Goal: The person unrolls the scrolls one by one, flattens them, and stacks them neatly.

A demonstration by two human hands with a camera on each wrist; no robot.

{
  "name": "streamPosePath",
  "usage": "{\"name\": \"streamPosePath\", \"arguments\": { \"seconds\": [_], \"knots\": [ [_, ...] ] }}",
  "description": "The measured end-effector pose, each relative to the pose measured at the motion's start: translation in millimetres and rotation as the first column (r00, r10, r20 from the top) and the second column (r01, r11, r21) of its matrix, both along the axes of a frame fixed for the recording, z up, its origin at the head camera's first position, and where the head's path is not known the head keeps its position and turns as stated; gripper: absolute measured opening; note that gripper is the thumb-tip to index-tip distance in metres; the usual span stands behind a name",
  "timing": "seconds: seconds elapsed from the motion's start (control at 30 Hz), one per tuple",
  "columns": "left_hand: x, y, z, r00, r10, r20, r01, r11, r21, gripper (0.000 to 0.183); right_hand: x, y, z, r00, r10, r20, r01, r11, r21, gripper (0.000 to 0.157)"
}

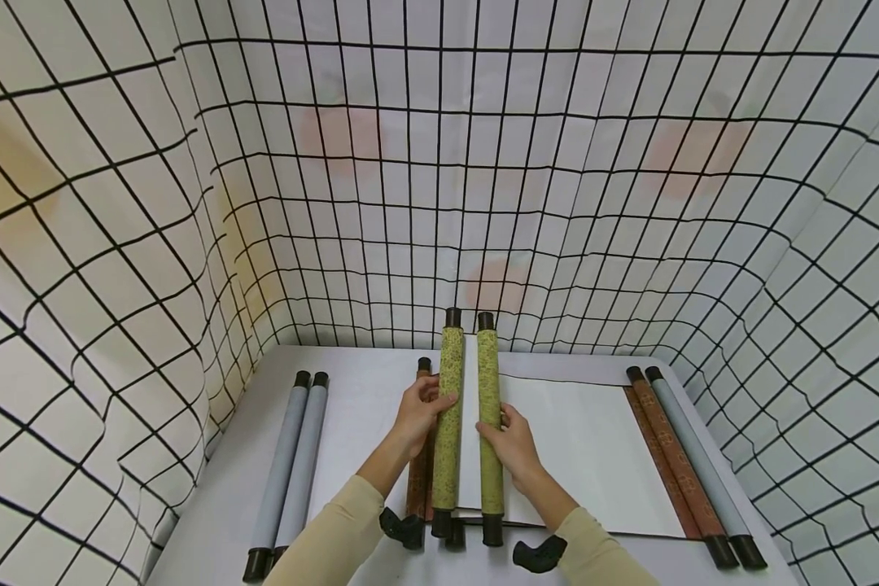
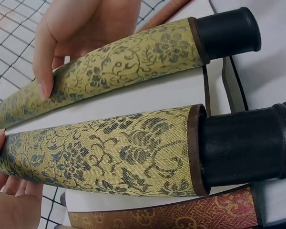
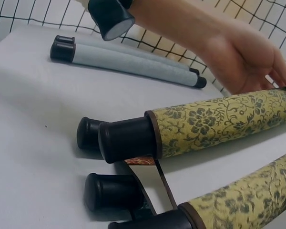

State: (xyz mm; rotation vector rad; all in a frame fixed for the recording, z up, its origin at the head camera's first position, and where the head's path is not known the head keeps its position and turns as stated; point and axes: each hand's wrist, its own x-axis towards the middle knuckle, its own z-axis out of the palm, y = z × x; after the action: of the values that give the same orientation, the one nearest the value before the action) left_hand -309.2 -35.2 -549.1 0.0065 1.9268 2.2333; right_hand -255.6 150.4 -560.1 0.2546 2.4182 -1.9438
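The left grip (image 1: 414, 413) grasped 1 yellow roll (image 1: 449, 448) and the right grip (image 1: 513, 443) a 2nd yellow roll (image 1: 491, 476), both above the worktop (image 1: 362, 391), where a loosened hold could have dropped either, creasing the white sheet (image 1: 593, 448) or knocking the brown roll (image 1: 416, 484) beneath askew.

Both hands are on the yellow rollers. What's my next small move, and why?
I'd probably ease the right yellow roller slightly rightward with the right hand: the left hand grips the left yellow roller close beside it, only a narrow white strip shows between them, and the broad white sheet lies open on that side.
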Motion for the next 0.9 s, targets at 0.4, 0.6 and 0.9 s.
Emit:
{"name": "streamPosePath", "arguments": {
  "seconds": [0.4,0.6,0.9],
  "knots": [
    [-1.5,3.4,-5.6,1.0,-0.006,0.017,0.006,1.0,0.012,0.055,-0.6,2.8,-0.4,0.999,-0.012,0.053,0.016,0.997,-0.08,0.075],
    [-1.5,3.7,-6.3,1.0,-0.012,0.027,0.012,1.0,-0.005,0.055,1.7,4.7,-0.3,1.0,0.01,0.002,-0.009,0.999,-0.051,0.08],
    [3.3,-1.4,-0.2,1.0,-0.004,0.002,0.004,1.0,-0.012,0.06,-2.3,10.0,-0.2,1.0,-0.001,0.0,0.001,0.999,-0.037,0.062]
  ]
}}
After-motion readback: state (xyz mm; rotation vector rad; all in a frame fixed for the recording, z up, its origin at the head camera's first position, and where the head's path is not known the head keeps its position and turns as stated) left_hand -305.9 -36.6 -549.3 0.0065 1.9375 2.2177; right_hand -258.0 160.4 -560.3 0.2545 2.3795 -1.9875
